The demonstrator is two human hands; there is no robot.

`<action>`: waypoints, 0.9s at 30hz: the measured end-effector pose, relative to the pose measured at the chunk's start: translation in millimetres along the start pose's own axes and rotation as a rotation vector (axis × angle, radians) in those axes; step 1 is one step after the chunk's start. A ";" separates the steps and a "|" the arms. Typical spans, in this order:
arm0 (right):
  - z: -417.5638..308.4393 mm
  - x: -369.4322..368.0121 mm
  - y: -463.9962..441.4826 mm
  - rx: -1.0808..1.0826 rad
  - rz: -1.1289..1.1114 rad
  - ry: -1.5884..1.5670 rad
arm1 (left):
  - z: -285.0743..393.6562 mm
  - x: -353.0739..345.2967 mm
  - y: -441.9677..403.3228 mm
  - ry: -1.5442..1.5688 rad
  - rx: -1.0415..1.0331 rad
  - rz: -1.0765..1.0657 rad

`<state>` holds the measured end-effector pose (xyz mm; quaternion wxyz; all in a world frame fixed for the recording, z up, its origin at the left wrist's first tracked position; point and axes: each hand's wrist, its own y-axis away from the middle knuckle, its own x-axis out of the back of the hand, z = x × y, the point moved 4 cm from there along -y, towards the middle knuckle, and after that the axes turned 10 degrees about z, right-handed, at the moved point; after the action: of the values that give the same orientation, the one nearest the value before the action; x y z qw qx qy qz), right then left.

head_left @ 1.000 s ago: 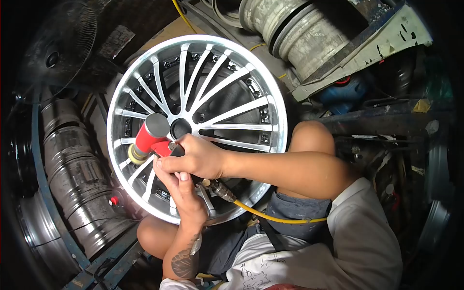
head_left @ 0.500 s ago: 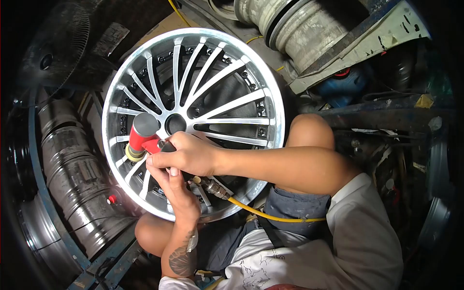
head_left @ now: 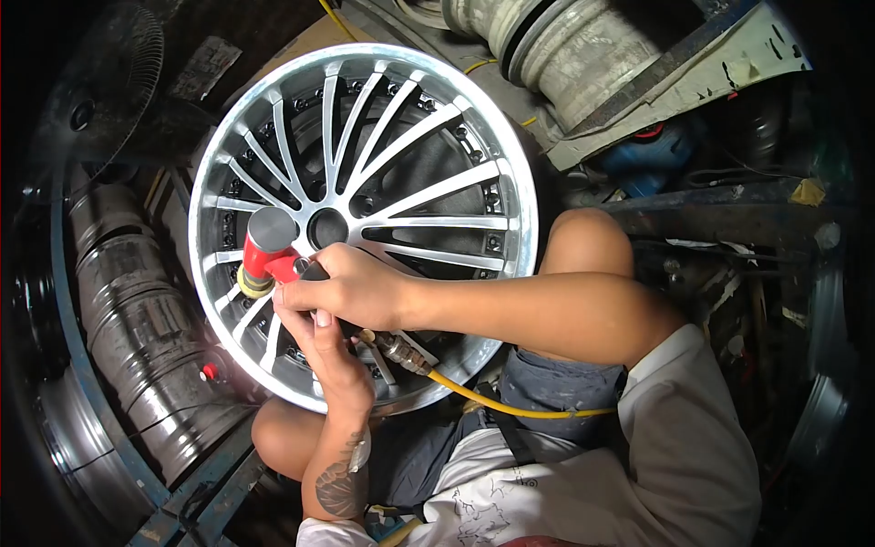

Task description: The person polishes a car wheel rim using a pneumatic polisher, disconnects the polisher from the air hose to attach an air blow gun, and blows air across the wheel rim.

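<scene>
Tool [head_left: 258, 254] lay over the wheel [head_left: 447, 221] at eight o'clock from its centre, pad [head_left: 247, 284] down, contact unclear. Its handle [head_left: 316, 271] ran from ten toward four o'clock, to the hose [head_left: 497, 403]. Right hand [head_left: 362, 287], nearer, had its grip clamped round the handle, pad at nine; left hand [head_left: 339, 363] reached in from seven, closure impossible to tell.

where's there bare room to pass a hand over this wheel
Over the far-right spokes, between the hub hole, wheel rim and right forearm, nothing lies on top. The near side is crowded by the left hand, right hand, red tool and yellow hose.
</scene>
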<state>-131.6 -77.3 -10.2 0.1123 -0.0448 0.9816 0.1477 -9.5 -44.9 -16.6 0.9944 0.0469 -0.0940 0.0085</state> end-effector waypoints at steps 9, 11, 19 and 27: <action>-9.0 3.5 2.5 -0.024 0.048 -0.061 | -2.8 -3.0 -2.6 -0.050 0.000 0.077; -12.1 5.3 4.0 -0.034 0.056 -0.037 | -5.4 -2.0 -3.3 -0.063 -0.002 0.096; 7.1 1.1 -5.6 -0.043 0.051 0.002 | -2.3 -2.9 -2.8 -0.039 -0.011 0.022; 15.7 -0.6 -10.0 -0.021 0.049 -0.037 | -10.3 -2.7 -6.0 -0.046 -0.021 0.071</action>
<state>-126.6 -82.1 -27.5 0.1262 -0.0192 0.9786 0.1614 -10.1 -49.9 -27.7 0.9915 0.0335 -0.1187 0.0415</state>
